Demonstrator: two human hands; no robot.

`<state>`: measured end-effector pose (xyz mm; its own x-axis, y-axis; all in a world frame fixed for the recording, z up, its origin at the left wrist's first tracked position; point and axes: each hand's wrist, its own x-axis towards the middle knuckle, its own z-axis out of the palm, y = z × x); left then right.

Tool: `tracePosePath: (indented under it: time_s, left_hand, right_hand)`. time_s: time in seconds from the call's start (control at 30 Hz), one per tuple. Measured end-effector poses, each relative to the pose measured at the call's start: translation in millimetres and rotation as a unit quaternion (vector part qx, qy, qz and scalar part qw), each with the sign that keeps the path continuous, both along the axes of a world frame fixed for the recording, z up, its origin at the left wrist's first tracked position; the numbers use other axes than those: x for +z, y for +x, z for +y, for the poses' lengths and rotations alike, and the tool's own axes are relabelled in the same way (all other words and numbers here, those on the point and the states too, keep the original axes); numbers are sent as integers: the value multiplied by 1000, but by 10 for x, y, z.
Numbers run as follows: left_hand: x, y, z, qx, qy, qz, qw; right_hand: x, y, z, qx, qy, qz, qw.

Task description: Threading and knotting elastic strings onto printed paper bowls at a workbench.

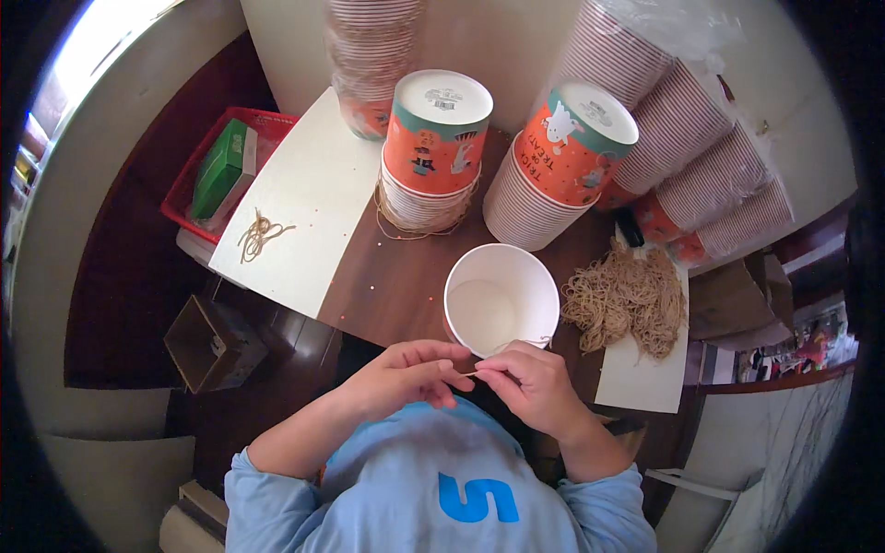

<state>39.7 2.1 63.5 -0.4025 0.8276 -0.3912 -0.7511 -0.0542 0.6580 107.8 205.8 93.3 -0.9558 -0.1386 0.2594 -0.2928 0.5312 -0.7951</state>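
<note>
An upright white paper cup (502, 297) stands open on the brown table (387, 276), just beyond my hands. My left hand (410, 373) and my right hand (530, 382) meet at the cup's near rim, fingertips pinched together on a thin tan rubber band (476, 372) stretched between them. A big heap of tan rubber bands (627, 300) lies to the right of the cup on a white sheet (645, 378).
Two stacks of upside-down orange printed cups (433, 152) (553, 166) stand behind the white cup. Bagged sleeves of cups (682, 138) lean at the back right. A white board (309, 194) at left carries a few bands (258, 235). A red basket (194, 198) holds a green box (226, 166).
</note>
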Motion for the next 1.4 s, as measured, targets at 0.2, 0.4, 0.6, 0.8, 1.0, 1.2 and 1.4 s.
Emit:
tracePosePath:
  time_s: [0.2,0.4,0.6,0.8,1.0,1.2,1.4]
  left_hand:
    - [-47,67,22,-43,-30,-27,998]
    - [-80,90,25,-77,-22,8,997]
    - [7,113,30,-29,-43,148,988]
    - [63,150,13,-17,-74,200,977]
    - [127,144,20,0,-55,224,973]
    - [188,19,168,54,-100,750,651]
    - [145,-503,456,111,-246,751,603]
  right_hand:
    - [26,28,17,4,-13,-19,1000]
    - [-43,42,20,18,-26,-6,999]
    - [-29,103,-67,-16,-141,-156,978]
    - [-44,81,21,79,-25,-82,993]
    - [-73,113,9,69,23,48,996]
    - [-80,36,-10,19,8,31,999]
    - [-255,-427,510,-134,98,60,984]
